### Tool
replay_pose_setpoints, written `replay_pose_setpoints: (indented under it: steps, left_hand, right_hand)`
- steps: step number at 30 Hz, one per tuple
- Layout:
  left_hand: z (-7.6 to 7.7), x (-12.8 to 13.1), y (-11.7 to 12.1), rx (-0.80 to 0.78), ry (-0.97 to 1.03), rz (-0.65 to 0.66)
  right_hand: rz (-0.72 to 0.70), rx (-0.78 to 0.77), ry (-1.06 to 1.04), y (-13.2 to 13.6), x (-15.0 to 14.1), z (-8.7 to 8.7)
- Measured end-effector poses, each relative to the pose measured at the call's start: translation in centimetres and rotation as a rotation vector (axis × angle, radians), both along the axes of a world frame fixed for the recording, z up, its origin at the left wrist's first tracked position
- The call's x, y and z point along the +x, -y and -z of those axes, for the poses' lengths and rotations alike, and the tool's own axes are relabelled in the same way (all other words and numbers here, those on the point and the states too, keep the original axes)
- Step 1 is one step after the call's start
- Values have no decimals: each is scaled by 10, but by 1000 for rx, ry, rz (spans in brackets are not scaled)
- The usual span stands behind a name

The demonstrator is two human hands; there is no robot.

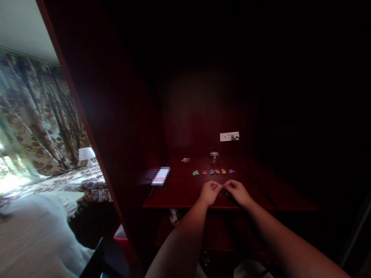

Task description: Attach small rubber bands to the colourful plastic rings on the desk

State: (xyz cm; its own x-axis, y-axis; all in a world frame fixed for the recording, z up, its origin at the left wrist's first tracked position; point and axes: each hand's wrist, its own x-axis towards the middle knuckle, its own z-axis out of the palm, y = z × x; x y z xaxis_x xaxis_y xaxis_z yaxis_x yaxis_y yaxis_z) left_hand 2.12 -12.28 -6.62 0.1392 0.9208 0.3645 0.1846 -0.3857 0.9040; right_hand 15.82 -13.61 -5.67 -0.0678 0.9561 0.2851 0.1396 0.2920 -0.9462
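My left hand (210, 192) and my right hand (235, 191) meet over the front of the dark red desk (179, 195). Both are closed in a pinch, fingertips nearly touching, on a thin pink band (222, 186) that looks like a hair tie; most of it is hidden by the fingers. Just beyond them lies a row of small coloured bands in bunches: green (196, 173), orange (204, 173), blue (211, 172), pink (217, 172), yellow (223, 171) and purple (232, 171). Behind the row stands a clear glass jar (214, 157).
Several loose coloured rings (186, 160) lie at the back left. A phone (160, 176) with a lit screen is by the left panel. A black cable (257, 179) runs along the right, below a white wall socket (229, 136). Beneath is a lower shelf (226, 231).
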Motion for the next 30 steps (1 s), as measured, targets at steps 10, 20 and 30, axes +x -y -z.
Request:
replay_pose_setpoints:
  steps: [10, 20, 30]
  left_hand:
    - [-5, 0, 4, 12, 1, 19]
    - [-4, -1, 1, -2, -17, 33]
    - [-1, 0, 0, -8, -19, 14]
  right_hand:
    - [-8, 7, 6, 1, -1, -2]
    - [-2, 7, 20, 0, 0, -1]
    - [9, -6, -3, -3, 2, 1]
